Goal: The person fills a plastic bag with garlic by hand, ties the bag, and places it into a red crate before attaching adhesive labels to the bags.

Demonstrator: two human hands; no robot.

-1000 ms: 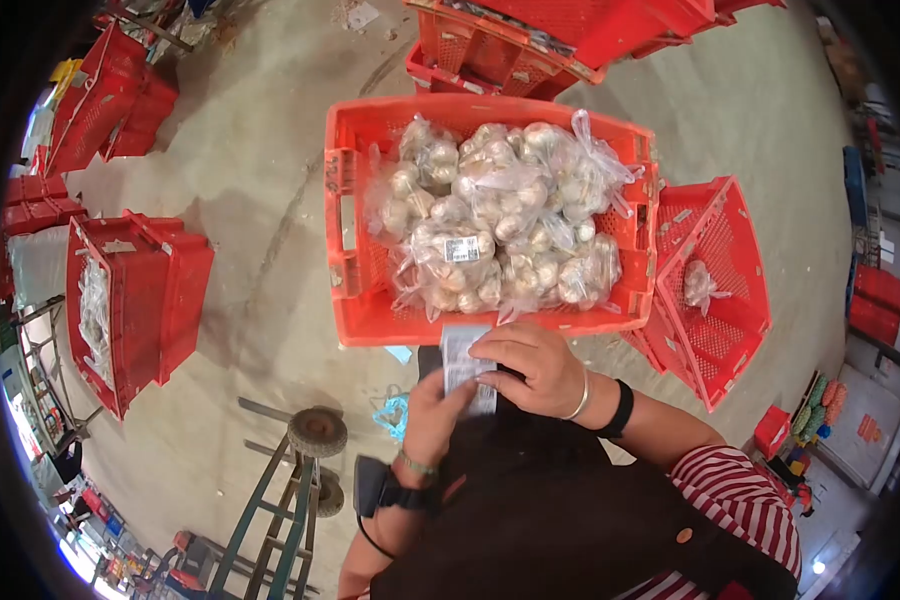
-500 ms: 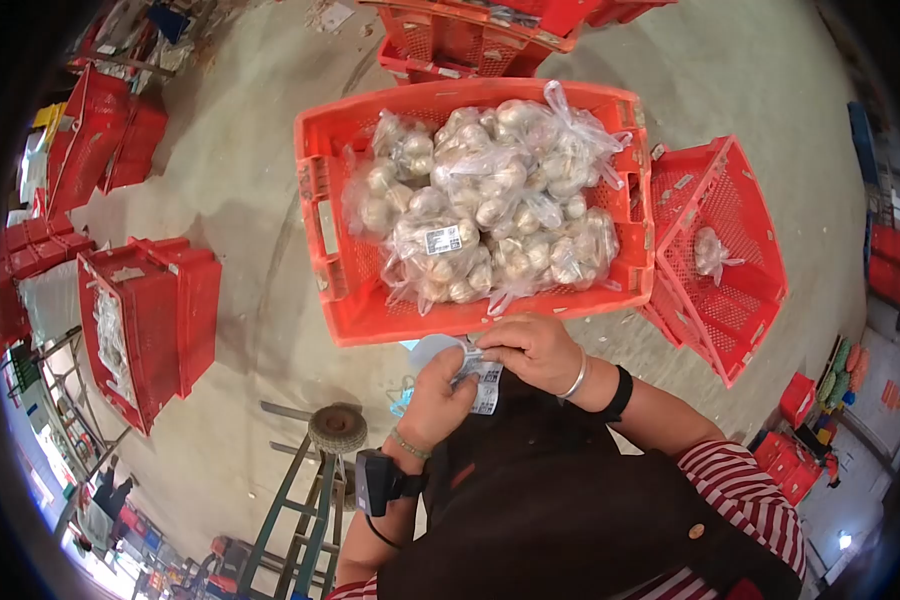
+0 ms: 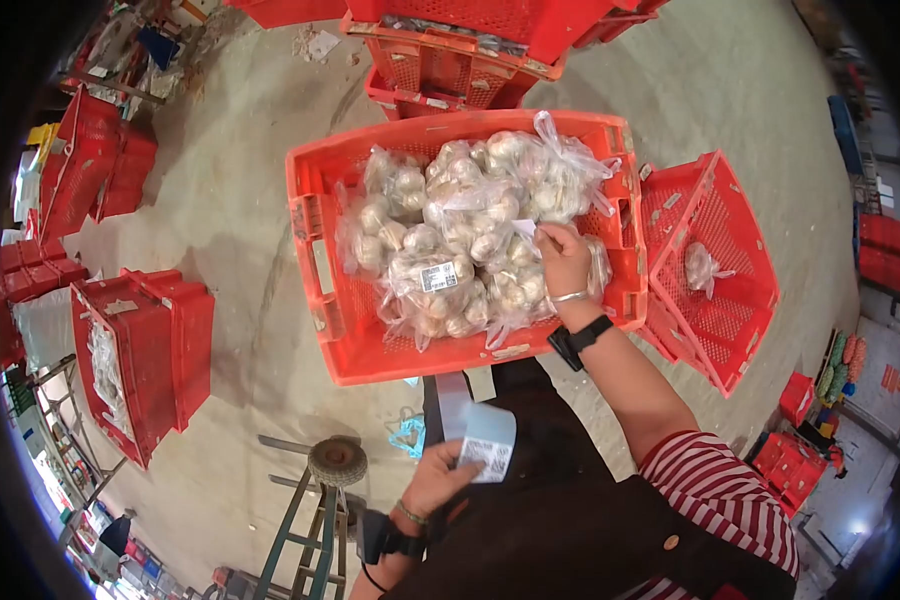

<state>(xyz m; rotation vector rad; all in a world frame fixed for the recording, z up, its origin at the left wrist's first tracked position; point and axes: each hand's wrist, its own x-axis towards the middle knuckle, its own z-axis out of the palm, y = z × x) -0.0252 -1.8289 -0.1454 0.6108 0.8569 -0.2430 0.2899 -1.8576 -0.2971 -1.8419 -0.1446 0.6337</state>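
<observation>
A red plastic crate [image 3: 410, 369] in front of me holds several clear plastic bags of what look like garlic bulbs [image 3: 475, 190]. One bag near the front carries a white printed label [image 3: 438, 277]. My right hand [image 3: 567, 262] is over the bags on the right side, its fingers pinching a small white label [image 3: 526, 229]. Low in front of my apron, my left hand [image 3: 438, 480] grips a strip of printed labels [image 3: 489, 442] between thumb and fingers. Part of the strip's backing hangs behind it.
A tilted red crate [image 3: 715, 270] with one small bag [image 3: 703, 268] stands close on the right. Stacked red crates [image 3: 460, 70] rise beyond the main crate. More crates [image 3: 145, 350] stand left, and a green hand cart [image 3: 305, 520] with a wheel is at lower left.
My hands have separated. The right moved up and forward over the bags with a label, while the left dropped toward my body with the label strip.
</observation>
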